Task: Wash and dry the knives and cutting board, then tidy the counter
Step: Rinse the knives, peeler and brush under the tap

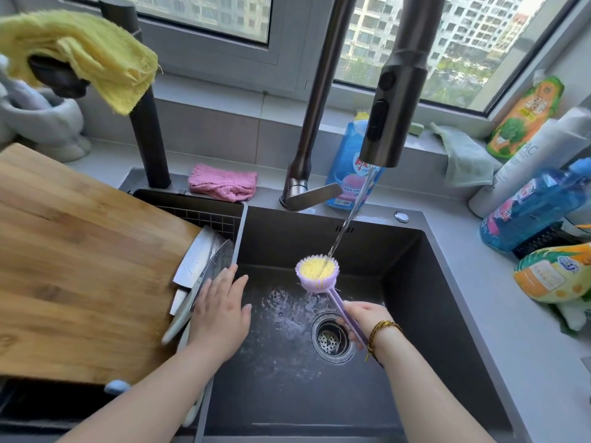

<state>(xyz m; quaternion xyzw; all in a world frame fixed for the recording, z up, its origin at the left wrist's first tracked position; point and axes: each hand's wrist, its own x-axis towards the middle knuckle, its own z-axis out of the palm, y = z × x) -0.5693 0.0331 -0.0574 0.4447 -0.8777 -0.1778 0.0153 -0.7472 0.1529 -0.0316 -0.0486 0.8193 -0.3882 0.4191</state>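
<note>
Knives (200,255) lie lengthwise, tips apparently pointing away.

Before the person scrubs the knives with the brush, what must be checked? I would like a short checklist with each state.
1. Stream of water reaching the brush: ok.
2. Grip of the right hand on the brush handle: ok.
3. Flat left hand touching the knives: ok.
4. Blade edges turned away from that hand: cannot tell.
5. Open drain, no standing water: ok.
6. Soap on the brush: cannot tell.
</note>
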